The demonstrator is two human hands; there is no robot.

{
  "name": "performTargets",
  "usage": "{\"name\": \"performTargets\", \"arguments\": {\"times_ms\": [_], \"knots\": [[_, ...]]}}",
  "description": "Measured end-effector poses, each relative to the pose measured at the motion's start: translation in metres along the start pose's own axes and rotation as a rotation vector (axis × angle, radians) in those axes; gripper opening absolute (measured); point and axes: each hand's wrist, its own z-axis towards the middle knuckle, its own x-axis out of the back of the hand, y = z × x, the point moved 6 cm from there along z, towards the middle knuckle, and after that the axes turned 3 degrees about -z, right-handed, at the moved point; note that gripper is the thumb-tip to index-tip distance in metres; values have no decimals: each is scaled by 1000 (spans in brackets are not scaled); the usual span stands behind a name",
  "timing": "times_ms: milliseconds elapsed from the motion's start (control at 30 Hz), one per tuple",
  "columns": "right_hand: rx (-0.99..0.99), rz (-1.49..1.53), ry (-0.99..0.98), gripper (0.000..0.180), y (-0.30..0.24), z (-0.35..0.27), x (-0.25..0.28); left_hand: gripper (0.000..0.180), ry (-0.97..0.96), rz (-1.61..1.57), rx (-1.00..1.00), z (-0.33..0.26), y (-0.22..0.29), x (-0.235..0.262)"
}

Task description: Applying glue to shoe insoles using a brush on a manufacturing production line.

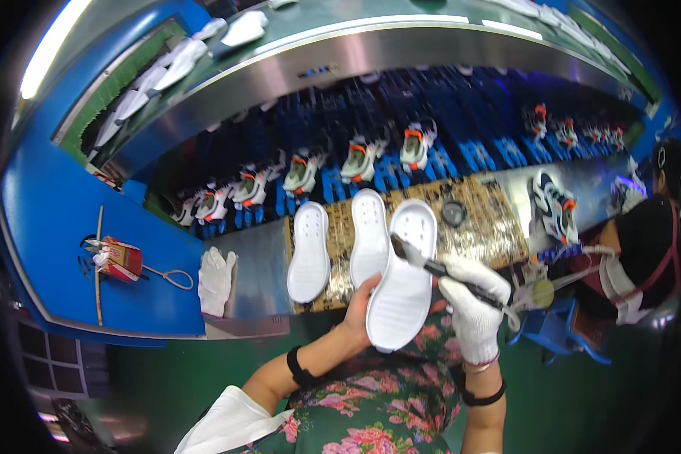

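Observation:
My left hand (357,312) is bare and grips the near end of a white shoe sole (402,306) by its edge, tilted up off the bench. In a white knit glove, my right hand (473,306) is closed round the handle of a brush (436,267). The dark bristles are over the sole's inner face near its upper part, apparently touching it. Two more white soles, one on the left (309,251) and one in the middle (368,231), lie on a worn, taped board (480,216). A small round dark dish (453,213) sits on that board.
Behind the board stands a row of white-and-orange shoes (358,160). A spare white glove (216,280) and a red container (119,259) lie to the left. At right are a sneaker (554,208), a blue stool (548,333) and a seated co-worker (643,242).

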Motion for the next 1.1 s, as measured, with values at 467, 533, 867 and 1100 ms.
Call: {"name": "performTargets", "arguments": {"times_ms": [467,533,867,1100], "knots": [[685,-784,-243,31,-72,9,-40,80,-11,25,-122,7,-10,14],[766,-808,-272,31,-68,3,-46,72,42,153,-160,6,-8,15],[742,-719,-270,34,-60,3,-34,81,167,237,-179,8,-3,16],[554,-435,-343,33,-40,2,-23,90,74,225,-223,28,5,8]]}}
